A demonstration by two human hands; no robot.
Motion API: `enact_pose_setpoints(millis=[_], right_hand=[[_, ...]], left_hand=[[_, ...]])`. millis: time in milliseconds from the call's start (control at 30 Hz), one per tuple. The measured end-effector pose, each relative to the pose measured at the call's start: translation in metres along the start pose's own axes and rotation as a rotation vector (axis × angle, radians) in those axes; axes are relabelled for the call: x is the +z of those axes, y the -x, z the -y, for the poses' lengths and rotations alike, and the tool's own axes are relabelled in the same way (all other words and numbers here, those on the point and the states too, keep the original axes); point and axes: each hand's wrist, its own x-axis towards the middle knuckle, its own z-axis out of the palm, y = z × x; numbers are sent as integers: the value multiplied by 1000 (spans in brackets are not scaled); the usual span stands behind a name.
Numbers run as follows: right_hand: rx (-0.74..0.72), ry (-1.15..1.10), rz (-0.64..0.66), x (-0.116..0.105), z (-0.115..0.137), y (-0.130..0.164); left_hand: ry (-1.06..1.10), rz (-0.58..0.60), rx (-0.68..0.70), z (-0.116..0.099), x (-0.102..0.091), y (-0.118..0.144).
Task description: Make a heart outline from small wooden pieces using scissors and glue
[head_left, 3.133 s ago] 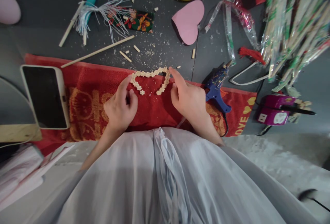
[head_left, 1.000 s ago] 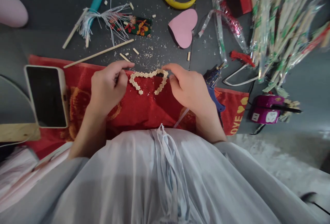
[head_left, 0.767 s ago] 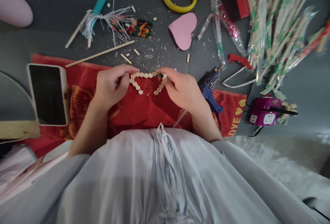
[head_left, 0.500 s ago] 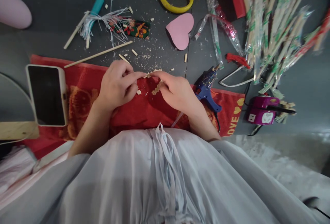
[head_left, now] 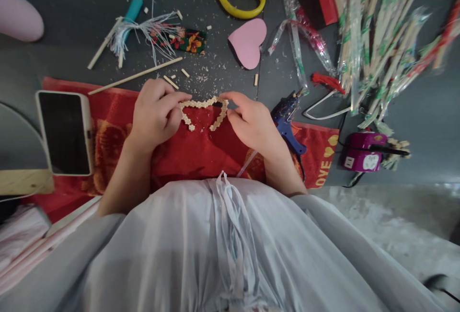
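Landmark: red woven towel with gold pattern (head_left: 201, 154), spread on the dark grey counter (head_left: 72, 24) before the seated person.
Work piece: open heart outline of small cream wooden slices (head_left: 203, 110), lying at the towel's far edge, between the two hands.
Left hand (head_left: 154, 115): fingers curled narrow, fingertips pinching the outline's left upper corner.
Right hand (head_left: 251, 122): fingers narrow, tips touching the outline's right upper corner.
Step in hand: by my judgement, truing the heart's shape flat on the towel.
Next move calls for: light, even pressure from both sides, so the joined slices do not part.
Change: half a second ago the hands met over the piece and hid most of it; now they are apart and the whole outline shows.
Nearby: blue glue gun (head_left: 285, 120) at the towel's right; white-framed phone (head_left: 64, 132) on its left end; pink foam heart (head_left: 247, 41) beyond it.
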Motion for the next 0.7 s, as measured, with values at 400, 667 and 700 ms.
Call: enact_pose_setpoints(millis=[400,667,700], right_hand=[[22,-44,-41,0,-7,-1],[19,-51,-45,-1,-8,0],[20,-54,-51,-1,-8,0]], left_hand=[[52,-190,137,7,-1,3],[12,-105,50,9,-3,5],[24,-112,47,8,-4,5]])
